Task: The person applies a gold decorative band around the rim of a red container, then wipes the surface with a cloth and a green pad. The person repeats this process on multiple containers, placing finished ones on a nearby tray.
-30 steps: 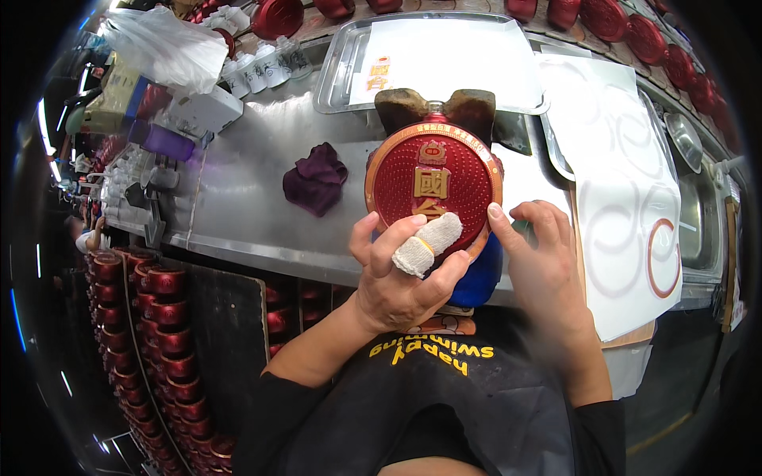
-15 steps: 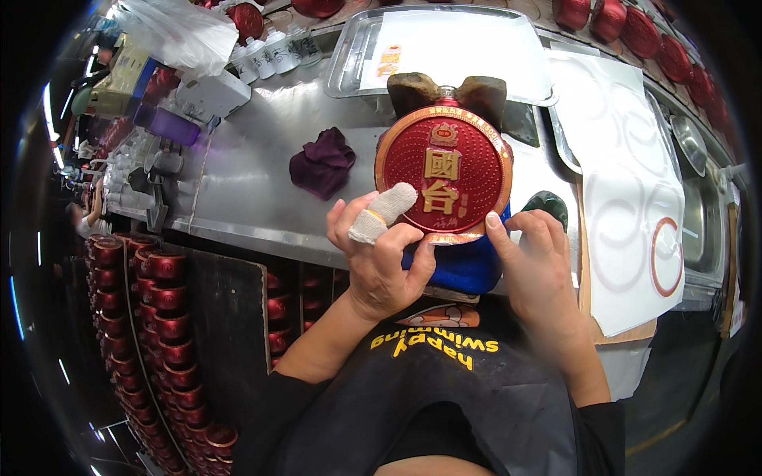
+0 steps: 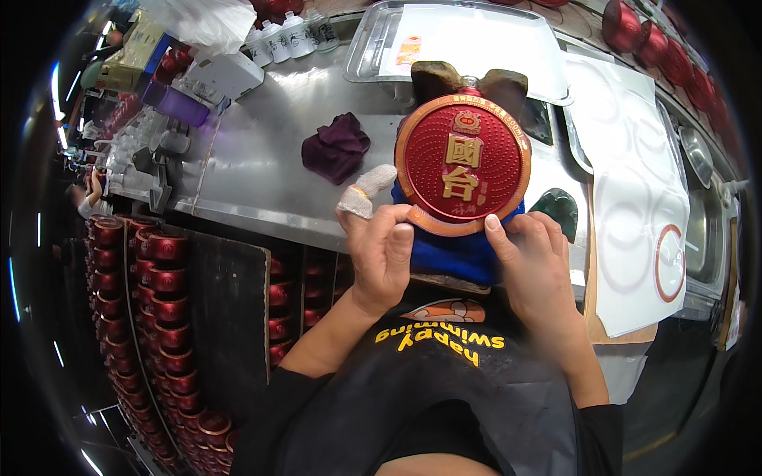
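The red round bottle (image 3: 468, 186) lies face up on a blue cloth (image 3: 460, 258), its neck pointing away between two dark brown supports (image 3: 435, 82). An orange band (image 3: 444, 225) follows its rim. At the lower left edge, the person's left hand (image 3: 379, 254) sets a bent index finger to the rim; its thumb stands slightly apart, and its finger in a pale knitted sleeve (image 3: 375, 182) points outward. The right hand (image 3: 533, 254) presses its thumb on the lower right rim, fingers curled; neither hand wraps the bottle. Leftward, shiny metal tabletop (image 3: 254, 178) stretches past a crumpled purple cloth (image 3: 336, 147) and along the front edge, giving the left side wide room. The right is tighter: a dark green object (image 3: 557, 213) sits just beyond the curled fingers, then white sheets (image 3: 623, 246). A metal tray (image 3: 369, 44) bounds the far side.
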Motion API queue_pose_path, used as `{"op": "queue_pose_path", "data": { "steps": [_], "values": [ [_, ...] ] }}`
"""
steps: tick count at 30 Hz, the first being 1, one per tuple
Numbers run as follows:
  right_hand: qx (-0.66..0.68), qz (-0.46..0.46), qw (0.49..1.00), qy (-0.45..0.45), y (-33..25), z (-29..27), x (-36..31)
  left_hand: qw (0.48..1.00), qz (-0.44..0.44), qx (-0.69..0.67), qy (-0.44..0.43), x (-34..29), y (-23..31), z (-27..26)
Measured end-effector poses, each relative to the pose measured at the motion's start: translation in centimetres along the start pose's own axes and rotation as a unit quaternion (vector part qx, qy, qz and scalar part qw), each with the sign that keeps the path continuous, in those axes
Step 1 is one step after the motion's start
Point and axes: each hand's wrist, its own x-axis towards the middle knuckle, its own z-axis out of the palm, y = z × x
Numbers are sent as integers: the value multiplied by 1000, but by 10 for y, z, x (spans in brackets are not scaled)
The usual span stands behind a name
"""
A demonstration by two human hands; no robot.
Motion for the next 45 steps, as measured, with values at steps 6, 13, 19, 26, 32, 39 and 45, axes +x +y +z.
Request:
{"op": "queue_pose_path", "data": {
  "steps": [6,13,19,26,32,39,45],
  "values": [
    [-4,2,1000,-2,-3,0,2,998,7,-66,-11,5,4,-2],
    [10,8,1000,-4,-4,0,4,998,-39,-28,38,3,0,10],
    [42,28,999,-15,-10,-4,7,996,-45,-39,62,4,-5,15],
    [49,41,998,-23,-14,-4,9,994,-69,-56,57,3,-9,15],
    [46,36,998,-23,-15,-4,10,927,-239,-288,31,1,-19,18],
    [45,39,998,-28,-15,-2,9,991,-92,-93,4,5,-19,25],
    [38,36,998,-28,-15,-2,9,983,-116,-135,-32,6,-21,21]
  ]
}}
